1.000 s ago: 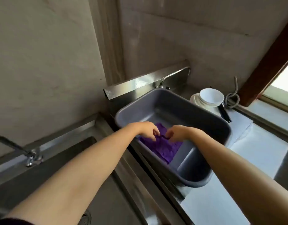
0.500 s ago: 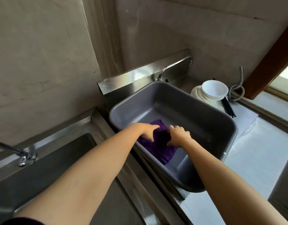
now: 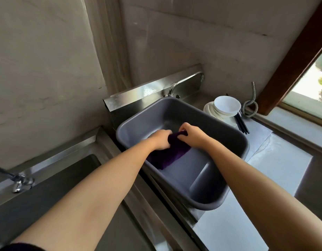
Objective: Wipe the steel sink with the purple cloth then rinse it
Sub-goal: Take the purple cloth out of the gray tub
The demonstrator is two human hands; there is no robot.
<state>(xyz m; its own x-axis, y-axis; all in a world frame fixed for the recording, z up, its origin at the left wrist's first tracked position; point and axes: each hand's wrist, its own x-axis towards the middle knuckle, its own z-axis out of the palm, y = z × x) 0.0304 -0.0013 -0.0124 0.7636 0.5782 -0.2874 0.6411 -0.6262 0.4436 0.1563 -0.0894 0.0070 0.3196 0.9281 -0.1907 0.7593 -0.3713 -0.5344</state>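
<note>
Both hands reach into the grey tub. The left hand and right hand each clench the purple cloth, bunched against the tub's near-left wall.

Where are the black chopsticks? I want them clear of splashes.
In the head view, the black chopsticks lie right of the grey tub, beside the stacked white bowls.

the tub holds both hands and the cloth at its left side; its right half lies open. stacked bowls and chopsticks crowd the worktop's far edge by a coiled hose. a tap overhangs the tub's far rim. the worktop's near right stays bare.
</note>
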